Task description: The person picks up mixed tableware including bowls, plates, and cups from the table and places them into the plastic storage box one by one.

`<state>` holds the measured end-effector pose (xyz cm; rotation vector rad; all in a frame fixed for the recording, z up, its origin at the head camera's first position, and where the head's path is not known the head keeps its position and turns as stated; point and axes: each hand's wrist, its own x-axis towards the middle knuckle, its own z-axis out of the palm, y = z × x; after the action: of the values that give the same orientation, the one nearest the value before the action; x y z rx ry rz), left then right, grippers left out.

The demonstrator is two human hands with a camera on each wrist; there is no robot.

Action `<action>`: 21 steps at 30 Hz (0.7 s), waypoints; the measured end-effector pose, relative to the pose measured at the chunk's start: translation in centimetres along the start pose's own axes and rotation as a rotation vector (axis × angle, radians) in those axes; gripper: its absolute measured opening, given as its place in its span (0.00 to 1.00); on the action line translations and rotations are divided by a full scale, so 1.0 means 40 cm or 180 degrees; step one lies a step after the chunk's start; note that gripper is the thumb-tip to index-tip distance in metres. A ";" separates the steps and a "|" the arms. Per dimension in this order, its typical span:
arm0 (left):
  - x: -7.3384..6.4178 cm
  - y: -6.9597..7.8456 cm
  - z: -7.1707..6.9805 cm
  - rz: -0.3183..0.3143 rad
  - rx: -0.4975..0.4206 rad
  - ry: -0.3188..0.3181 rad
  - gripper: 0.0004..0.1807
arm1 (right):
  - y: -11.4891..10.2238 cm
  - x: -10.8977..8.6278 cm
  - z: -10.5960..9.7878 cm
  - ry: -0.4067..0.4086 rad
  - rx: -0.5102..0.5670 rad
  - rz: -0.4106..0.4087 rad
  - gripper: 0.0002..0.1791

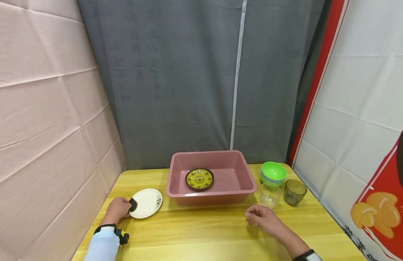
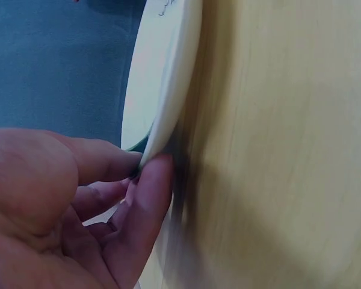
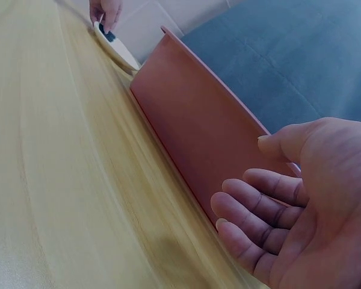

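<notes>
My left hand (image 1: 118,209) pinches the near-left rim of a white plate (image 1: 148,203) at the table's left side. In the left wrist view the thumb lies on top of the rim and fingers are beneath it. A dark patch (image 1: 133,204) shows on the plate by the thumb; whether it is printed or a separate piece, I cannot tell. Small dark decoration marks the opposite rim. My right hand (image 1: 263,219) hovers over the table with loosely curled fingers and holds nothing. It is nearest the clear glass (image 1: 269,195) and the front of the pink basin (image 1: 211,199).
Inside the basin lies a yellow patterned plate (image 1: 199,179) with a dark rim. Right of the basin stand stacked bowls, the top one green (image 1: 273,171), and a smoky glass (image 1: 294,192). Curtains enclose the wooden table (image 1: 201,232) at the back and both sides.
</notes>
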<state>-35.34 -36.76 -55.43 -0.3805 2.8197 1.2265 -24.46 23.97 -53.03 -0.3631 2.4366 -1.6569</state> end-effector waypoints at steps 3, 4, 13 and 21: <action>-0.004 -0.009 -0.005 -0.0054 -0.0104 -0.0015 0.21 | 0.001 0.000 0.000 0.0010 0.0015 0.0011 0.17; -0.004 -0.012 -0.006 -0.0065 -0.0146 -0.0012 0.21 | 0.001 0.000 0.000 0.0013 0.0027 0.0014 0.17; -0.034 -0.022 -0.011 0.0208 -0.0355 0.0037 0.21 | 0.010 0.006 0.006 0.0005 0.0089 -0.0031 0.14; -0.093 -0.012 0.007 0.0406 -0.0473 -0.0280 0.14 | 0.007 0.003 0.010 -0.0032 0.0104 -0.0015 0.16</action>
<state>-31.63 -36.09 -55.46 -0.1495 2.7244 1.4446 -24.51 23.66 -53.43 -0.3720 2.4002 -1.6905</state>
